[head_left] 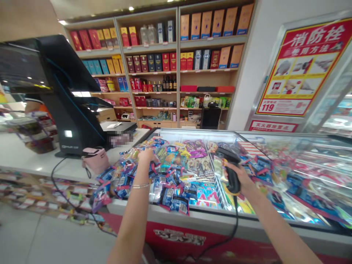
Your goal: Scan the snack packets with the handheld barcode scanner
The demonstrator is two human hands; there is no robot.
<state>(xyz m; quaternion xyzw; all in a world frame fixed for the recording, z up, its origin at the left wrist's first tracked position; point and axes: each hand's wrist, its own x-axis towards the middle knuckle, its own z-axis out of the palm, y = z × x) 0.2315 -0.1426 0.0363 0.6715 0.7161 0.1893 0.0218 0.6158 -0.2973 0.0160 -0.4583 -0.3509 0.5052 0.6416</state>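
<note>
My right hand (242,176) is wrapped round the grip of a black and yellow handheld barcode scanner (233,178). The scanner's head points left over the freezer's glass top, and its cable hangs down the front. My left hand (146,156), a bracelet on its wrist, reaches into a heap of small wrapped snack packets (173,176) on the left of the glass. Its fingers look curled in among the packets, and what they hold is hidden. Blue and pink wrappers surround it. More blue packets (262,163) lie to the right of the scanner.
A glass-topped chest freezer (176,229) with a red front stands before me. At left, a counter (35,161) bears a black checkout terminal (74,121), a pink pouch (95,160) and stacked fruit containers (41,137). Shelves of boxed goods (154,63) line the back wall.
</note>
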